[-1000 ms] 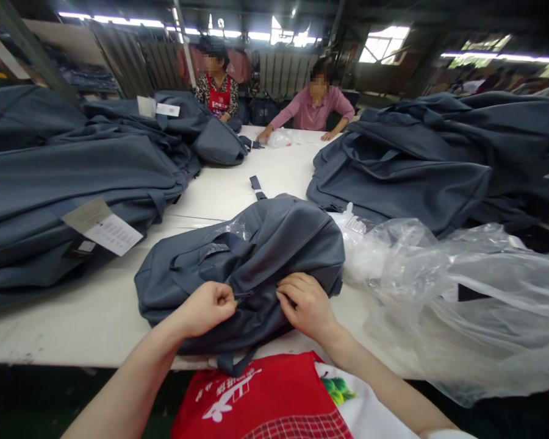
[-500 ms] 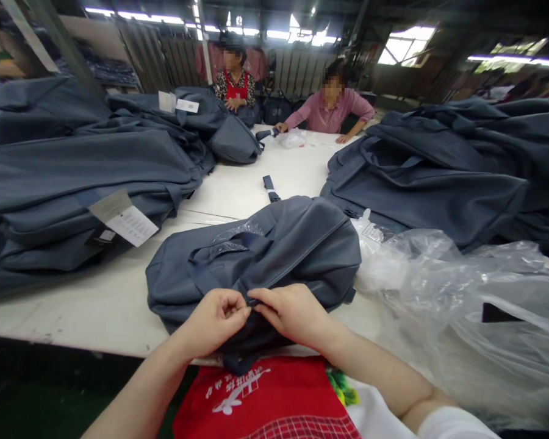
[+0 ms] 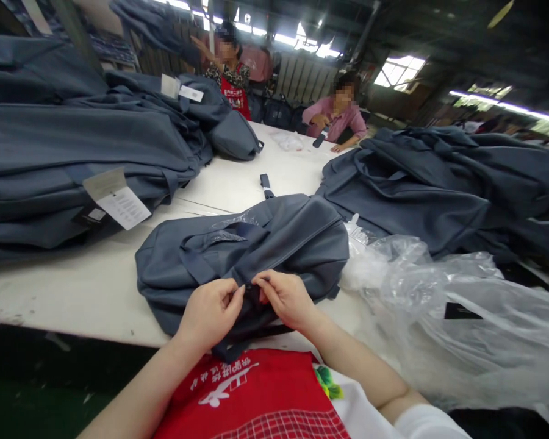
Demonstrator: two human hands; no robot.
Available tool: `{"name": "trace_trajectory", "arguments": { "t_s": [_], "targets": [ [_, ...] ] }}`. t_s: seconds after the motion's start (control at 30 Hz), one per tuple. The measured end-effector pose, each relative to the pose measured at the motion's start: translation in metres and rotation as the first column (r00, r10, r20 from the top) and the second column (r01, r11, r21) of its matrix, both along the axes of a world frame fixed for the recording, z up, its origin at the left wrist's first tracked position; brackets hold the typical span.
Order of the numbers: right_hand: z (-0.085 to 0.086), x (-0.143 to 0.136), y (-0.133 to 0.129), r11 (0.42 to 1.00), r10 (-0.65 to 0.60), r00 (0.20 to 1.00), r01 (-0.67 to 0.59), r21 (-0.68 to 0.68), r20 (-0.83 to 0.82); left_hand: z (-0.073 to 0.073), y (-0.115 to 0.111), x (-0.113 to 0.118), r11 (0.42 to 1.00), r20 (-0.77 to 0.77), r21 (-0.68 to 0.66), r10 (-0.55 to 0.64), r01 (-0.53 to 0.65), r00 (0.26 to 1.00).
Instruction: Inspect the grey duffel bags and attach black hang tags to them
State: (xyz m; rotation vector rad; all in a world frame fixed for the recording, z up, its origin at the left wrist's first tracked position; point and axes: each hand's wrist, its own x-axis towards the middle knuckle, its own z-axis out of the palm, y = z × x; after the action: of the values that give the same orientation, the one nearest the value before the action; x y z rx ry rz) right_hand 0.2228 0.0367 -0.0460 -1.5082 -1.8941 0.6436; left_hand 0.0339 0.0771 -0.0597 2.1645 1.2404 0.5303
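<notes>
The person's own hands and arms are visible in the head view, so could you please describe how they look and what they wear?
The left hand and right hand are ungloved, with no watch or bracelet visible. Both forearms are uncovered; a plain white sleeve shows on the right, while any left one is out of view.

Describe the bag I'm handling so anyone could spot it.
Find the white table. At its near edge, between piled bags on the left and plastic on the right, lies a blue-grey bag. Unlike those piled, it has your left hand and right hand on it.
</notes>
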Motion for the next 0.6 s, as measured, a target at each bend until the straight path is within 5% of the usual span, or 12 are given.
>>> {"name": "trace_trajectory", "arguments": {
  "t_s": [0.07, 0.13, 0.27, 0.37, 0.47, 0.6],
  "targets": [
    [0.003, 0.004, -0.003, 0.994, -0.109, 0.957, 0.112, -0.005, -0.267, 0.005, 0.000, -0.011, 0.998, 0.010, -0.057, 0.026, -0.026, 1.000],
    [0.009, 0.013, -0.004, 0.968, -0.226, 0.826, 0.252, -0.020, -0.517, 0.012, 0.000, -0.031, 0.986, 0.064, -0.164, 0.055, -0.044, 0.996],
    [0.020, 0.031, 0.002, 0.923, -0.316, 0.623, 0.377, -0.080, -0.716, 0.006, 0.003, -0.091, 0.920, 0.231, -0.390, 0.144, -0.044, 0.962],
    [0.020, 0.033, 0.011, 0.926, -0.309, 0.617, 0.368, -0.082, -0.724, -0.027, 0.005, -0.144, 0.880, 0.211, -0.415, 0.340, -0.231, 0.916],
    [0.014, 0.026, 0.021, 0.930, -0.301, 0.634, 0.360, -0.073, -0.712, -0.072, 0.010, -0.185, 0.765, 0.109, -0.368, 0.600, -0.528, 0.793],
    [0.009, 0.021, 0.031, 0.934, -0.295, 0.651, 0.351, -0.067, -0.700, -0.106, 0.030, -0.205, 0.655, 0.019, -0.204, 0.746, -0.728, 0.666]
  ]
}}
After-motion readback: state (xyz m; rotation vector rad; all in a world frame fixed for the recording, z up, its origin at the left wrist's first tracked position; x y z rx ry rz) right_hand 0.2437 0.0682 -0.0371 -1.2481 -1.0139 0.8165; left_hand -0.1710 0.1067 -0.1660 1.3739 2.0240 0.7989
